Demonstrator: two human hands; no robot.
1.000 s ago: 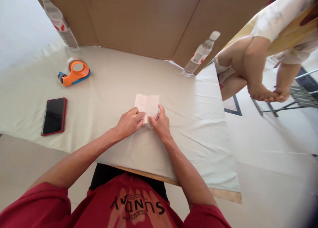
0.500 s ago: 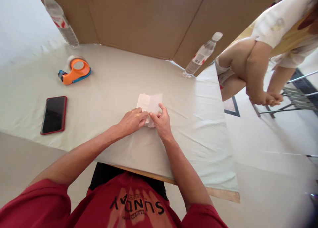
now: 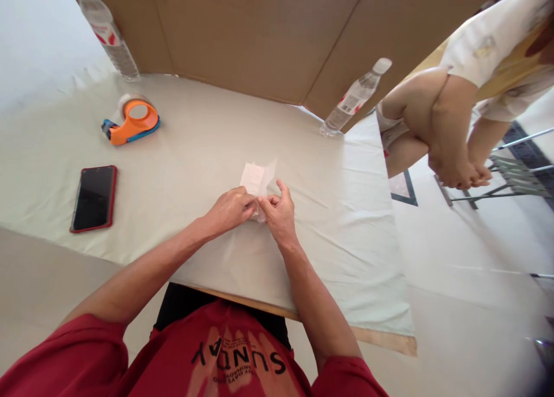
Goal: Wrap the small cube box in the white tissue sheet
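A small, thin white packet (image 3: 253, 176) with translucent, crinkled wrapping lies on the cloth in front of me. My left hand (image 3: 230, 209) pinches its near left part between closed fingers. From the other side, the thumb and fingers of my right hand (image 3: 277, 213) are closed on the see-through wrapping, the index finger raised off it. The fingertips of both hands nearly meet at the packet's near end and partly hide it. A translucent flap stands up at its right side. What the packet contains cannot be made out.
An orange tape dispenser (image 3: 139, 120) and a red-cased phone (image 3: 94, 198) lie to the left on the cloth-covered table (image 3: 194, 126). Water bottles stand at the back left (image 3: 108, 36) and back right (image 3: 355, 100) by a cardboard panel (image 3: 259, 39). Another person's hands (image 3: 463, 175) are beyond the right edge.
The right side of the packet, flat before, has lifted and folded up toward the middle. My hands have shifted only slightly, still gripping at the same place.
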